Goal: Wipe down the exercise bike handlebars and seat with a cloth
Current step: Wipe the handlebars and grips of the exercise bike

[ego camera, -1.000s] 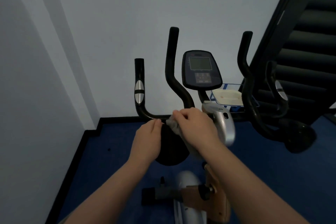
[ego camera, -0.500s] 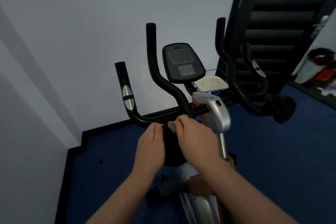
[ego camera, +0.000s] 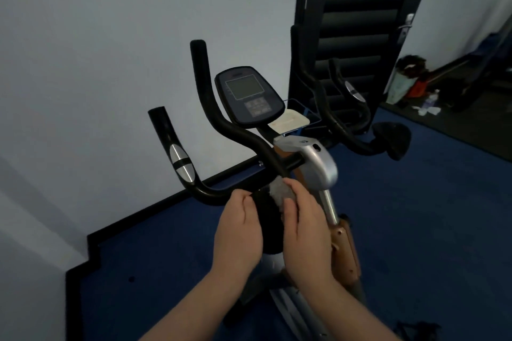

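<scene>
step: wiping the lower crossbar of the handlebars, close to where it meets the silver stem. Looks like early days to me, the upright grips and the seat aren't done as far as I can judge.

cloth: small grey cloth bunched up on the bar, just beside the junction with the inner curved bar.

right hand: right hand has its fingers curled round the cloth, pinching it against the bar.

left hand: left hand sits just left of the cloth, fingers curled in toward the bar. Can't tell if it really grips the bar or a corner of the cloth, the black pad between the hands hides it.

how i'd do it: wrap the cloth right round the tube, not just the top, then slide outward toward the left bend and twist as you go. Steady the bar with the left hand.

watch out: the silver pulse sensor on the left grip probably collects sweat, give it extra passes. Keep the cloth off the console buttons if it's damp.

seat: not in view here.
</scene>
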Demonstrator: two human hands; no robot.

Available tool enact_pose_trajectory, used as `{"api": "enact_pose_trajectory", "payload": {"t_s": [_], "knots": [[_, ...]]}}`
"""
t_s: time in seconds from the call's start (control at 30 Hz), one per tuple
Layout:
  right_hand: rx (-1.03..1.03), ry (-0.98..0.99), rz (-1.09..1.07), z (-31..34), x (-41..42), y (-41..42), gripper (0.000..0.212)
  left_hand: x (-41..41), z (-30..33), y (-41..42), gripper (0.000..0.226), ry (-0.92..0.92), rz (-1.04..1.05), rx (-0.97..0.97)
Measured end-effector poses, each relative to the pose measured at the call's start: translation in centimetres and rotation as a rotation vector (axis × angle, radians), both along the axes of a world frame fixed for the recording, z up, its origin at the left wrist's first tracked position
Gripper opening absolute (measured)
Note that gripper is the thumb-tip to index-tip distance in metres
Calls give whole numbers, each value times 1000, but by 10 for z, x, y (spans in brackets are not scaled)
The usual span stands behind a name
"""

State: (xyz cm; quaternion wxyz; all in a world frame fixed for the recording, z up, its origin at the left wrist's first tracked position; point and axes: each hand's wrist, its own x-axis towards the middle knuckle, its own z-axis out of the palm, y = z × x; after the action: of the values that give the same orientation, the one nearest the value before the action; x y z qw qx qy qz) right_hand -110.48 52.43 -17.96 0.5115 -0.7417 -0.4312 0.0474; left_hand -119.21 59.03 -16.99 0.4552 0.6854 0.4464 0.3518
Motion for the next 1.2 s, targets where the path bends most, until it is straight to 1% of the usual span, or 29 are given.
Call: {"api": "enact_pose_trajectory", "payload": {"t_s": [0.07, 0.13, 0.17, 0.23, 0.3, 0.37, 0.4, 0.43, 0.5, 0.57, 0.6, 0.63, 0.7, 0.73, 0.77, 0.83, 0.87, 0.9, 0.93, 0.97, 1.03, 1.1, 1.13, 1.17, 1.2], "knots": [[-82, -32, 35, 8, 13, 13, 32, -1, 0, 2, 27, 17, -17, 10], [-222, -162, 106, 22, 27, 25, 27, -2, 1, 4, 26, 24, -24, 20], [-247, -203, 110, 25, 30, 27, 28, -2, 1, 4, 26, 22, -25, 22], [-207, -193, 42, 19, 27, 23, 32, -2, 0, 3, 26, 15, -23, 15], [-112, -119, -47, 6, 11, 14, 32, -2, -2, 3, 25, 18, -27, 1], [-73, -112, -72, -1, 1, 9, 37, -2, -2, 3, 25, 19, -30, -6], [-95, -164, -70, 1, 3, 10, 40, -2, -2, 4, 25, 17, -28, -6], [-148, -260, -59, 4, 9, 12, 42, -2, -2, 5, 25, 16, -26, -3], [-306, -508, 9, 15, 24, 18, 41, -1, -3, 5, 25, 18, -17, 4], [-408, -687, 145, 30, 38, 24, 36, 0, -4, 5, 26, 15, -3, 5], [-469, -714, 236, 40, 46, 28, 34, 0, -5, 5, 27, 11, 3, 7], [-535, -690, 330, 51, 53, 34, 34, 0, -5, 4, 27, 7, 10, 8], [-633, -553, 495, 68, 64, 43, 33, 1, -6, 4, 28, 1, 28, 9], [-629, -507, 506, 69, 65, 45, 33, 1, -6, 3, 28, -3, 38, 6], [-582, -488, 450, 62, 63, 43, 33, 2, -6, 2, 28, -8, 49, 1], [-343, -410, 235, 38, 45, 27, 35, 2, -6, 0, 29, -11, 72, -2], [-240, -327, 188, 29, 33, 14, 37, 3, -6, -2, 29, -8, 82, 1], [-180, -240, 184, 24, 24, 4, 38, 3, -5, -3, 29, -3, 92, 4], [-183, -210, 216, 24, 24, 0, 37, 3, -4, -4, 29, -3, 103, 5], [-238, -262, 257, 28, 32, 6, 35, 4, -3, -4, 29, -4, 117, 6], [-433, -425, 375, 46, 54, 28, 33, 6, -1, -5, 30, 17, 153, 15], [-601, -405, 549, 66, 67, 49, 34, 6, -1, -5, 30, 34, 186, 22], [-636, -383, 613, 70, 70, 54, 35, 6, -1, -6, 31, 34, 197, 24], [-652, -419, 613, 69, 69, 55, 34, 7, -2, -8, 32, 28, 209, 23], [-604, -524, 558, 63, 66, 51, 32, 7, -2, -9, 34, 15, 221, 19]]}}
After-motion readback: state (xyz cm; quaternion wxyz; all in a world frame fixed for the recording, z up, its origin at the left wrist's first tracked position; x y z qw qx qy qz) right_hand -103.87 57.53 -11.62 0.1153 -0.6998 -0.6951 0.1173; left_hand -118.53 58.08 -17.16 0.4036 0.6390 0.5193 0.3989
